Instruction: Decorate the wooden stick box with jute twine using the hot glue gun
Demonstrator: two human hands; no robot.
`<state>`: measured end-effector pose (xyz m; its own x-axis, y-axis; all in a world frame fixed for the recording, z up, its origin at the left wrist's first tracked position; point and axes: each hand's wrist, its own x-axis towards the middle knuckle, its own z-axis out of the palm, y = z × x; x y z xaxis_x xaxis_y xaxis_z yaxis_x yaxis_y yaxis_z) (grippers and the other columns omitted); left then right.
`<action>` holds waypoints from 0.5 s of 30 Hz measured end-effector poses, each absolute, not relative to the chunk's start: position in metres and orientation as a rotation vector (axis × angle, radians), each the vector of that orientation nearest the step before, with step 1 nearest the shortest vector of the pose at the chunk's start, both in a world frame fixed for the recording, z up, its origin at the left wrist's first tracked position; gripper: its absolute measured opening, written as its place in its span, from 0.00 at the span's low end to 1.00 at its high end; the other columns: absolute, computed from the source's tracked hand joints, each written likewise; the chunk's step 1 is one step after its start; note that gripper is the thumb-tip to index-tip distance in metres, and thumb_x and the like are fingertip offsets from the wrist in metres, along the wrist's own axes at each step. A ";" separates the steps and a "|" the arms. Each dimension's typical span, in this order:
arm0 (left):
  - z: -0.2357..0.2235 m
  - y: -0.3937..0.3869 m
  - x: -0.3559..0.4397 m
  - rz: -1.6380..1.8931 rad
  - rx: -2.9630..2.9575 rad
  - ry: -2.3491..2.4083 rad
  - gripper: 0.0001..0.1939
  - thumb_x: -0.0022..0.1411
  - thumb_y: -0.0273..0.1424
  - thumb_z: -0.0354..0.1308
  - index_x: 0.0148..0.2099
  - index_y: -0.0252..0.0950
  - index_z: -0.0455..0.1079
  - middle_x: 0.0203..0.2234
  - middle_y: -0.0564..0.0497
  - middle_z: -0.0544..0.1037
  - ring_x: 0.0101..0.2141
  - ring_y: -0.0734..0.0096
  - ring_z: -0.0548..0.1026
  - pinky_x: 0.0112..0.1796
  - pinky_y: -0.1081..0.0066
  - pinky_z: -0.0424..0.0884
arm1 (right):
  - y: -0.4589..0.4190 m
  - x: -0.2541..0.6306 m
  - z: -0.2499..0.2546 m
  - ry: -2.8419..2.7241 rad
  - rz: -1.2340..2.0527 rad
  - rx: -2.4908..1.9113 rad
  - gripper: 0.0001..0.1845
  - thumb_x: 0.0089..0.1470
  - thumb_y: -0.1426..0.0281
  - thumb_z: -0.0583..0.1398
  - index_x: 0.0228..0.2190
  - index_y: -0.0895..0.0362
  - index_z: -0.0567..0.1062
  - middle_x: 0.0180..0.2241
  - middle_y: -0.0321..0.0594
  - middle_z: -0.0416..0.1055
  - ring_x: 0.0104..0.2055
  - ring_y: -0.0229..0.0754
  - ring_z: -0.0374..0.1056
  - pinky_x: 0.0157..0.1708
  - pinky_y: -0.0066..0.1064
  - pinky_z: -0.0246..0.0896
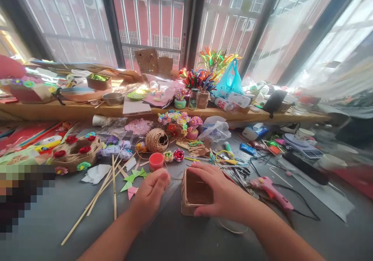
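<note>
Your right grip (220,191) is clamped on the rim of a square, open-topped brown box (199,193), fingers over the far edge and thumb at the near one. The box is on the grey bench (169,237) in front of you, its open top facing you. Your left grip (154,189) is just beside the box, fingers curled together with the thumb against them; you cannot tell from here whether a strand is pinched inside. A thin cord loop (234,232) lies by your right wrist.

Just beyond your left grip stands a red-topped tub (156,161), with a green paper star (134,179) to its left and a ball of twine (157,140) behind it. Long wooden sticks (114,191) lie farther left. To your right rests a pink glue gun (272,193), and beyond it a kitchen scale (301,146), its panel markings too small to read.

On the raised ledge (72,113) behind, a blue plastic bag (231,83) carries dark lettering you cannot make out. The bottle (224,104) below it has red-and-white print, also illegible, and the dark label on the glass jar (192,100) is equally unreadable.
</note>
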<state>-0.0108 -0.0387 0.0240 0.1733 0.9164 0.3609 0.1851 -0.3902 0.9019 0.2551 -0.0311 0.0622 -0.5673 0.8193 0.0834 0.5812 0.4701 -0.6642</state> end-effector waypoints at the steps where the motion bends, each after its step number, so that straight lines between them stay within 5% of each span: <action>1: 0.021 -0.040 -0.012 1.286 1.718 1.075 0.25 0.78 0.50 0.48 0.32 0.41 0.67 0.26 0.52 0.70 0.29 0.65 0.68 0.32 0.68 0.67 | -0.031 0.257 0.060 -2.271 0.830 -1.170 0.52 0.45 0.54 0.78 0.68 0.48 0.70 0.73 0.49 0.61 0.74 0.63 0.54 0.73 0.58 0.49; 3: 0.017 -0.043 -0.015 1.304 1.727 1.123 0.13 0.74 0.47 0.57 0.44 0.44 0.71 0.38 0.48 0.76 0.38 0.60 0.74 0.34 0.68 0.71 | -0.031 0.265 0.050 -2.024 0.822 -1.176 0.41 0.51 0.50 0.74 0.63 0.47 0.76 0.69 0.49 0.66 0.72 0.61 0.58 0.72 0.56 0.52; 5: 0.019 -0.048 -0.015 1.255 1.802 1.184 0.20 0.68 0.41 0.66 0.59 0.48 0.69 0.54 0.42 0.77 0.47 0.53 0.77 0.31 0.69 0.72 | -0.034 0.278 0.032 -1.707 0.793 -1.220 0.28 0.60 0.47 0.67 0.56 0.47 0.80 0.63 0.48 0.73 0.68 0.58 0.65 0.69 0.53 0.58; 7: 0.027 -0.053 -0.009 1.177 2.012 1.191 0.24 0.66 0.36 0.66 0.62 0.50 0.68 0.59 0.41 0.76 0.51 0.48 0.77 0.34 0.66 0.75 | -0.040 0.290 0.012 -1.460 0.756 -1.289 0.23 0.66 0.46 0.61 0.48 0.50 0.81 0.53 0.47 0.79 0.59 0.56 0.72 0.61 0.49 0.67; 11: 0.051 -0.059 0.019 1.075 2.516 1.009 0.13 0.67 0.29 0.63 0.52 0.48 0.74 0.52 0.47 0.82 0.54 0.50 0.77 0.54 0.56 0.70 | -0.064 0.301 -0.017 -1.288 0.738 -1.380 0.23 0.64 0.47 0.63 0.29 0.53 0.76 0.32 0.41 0.77 0.35 0.49 0.72 0.38 0.38 0.70; 15: 0.063 -0.063 0.058 0.878 2.728 0.949 0.04 0.69 0.27 0.61 0.44 0.43 0.74 0.40 0.49 0.85 0.42 0.56 0.80 0.46 0.58 0.68 | -0.087 0.294 -0.021 -1.312 0.828 -1.278 0.22 0.62 0.47 0.64 0.31 0.52 0.79 0.34 0.41 0.77 0.37 0.48 0.73 0.40 0.36 0.71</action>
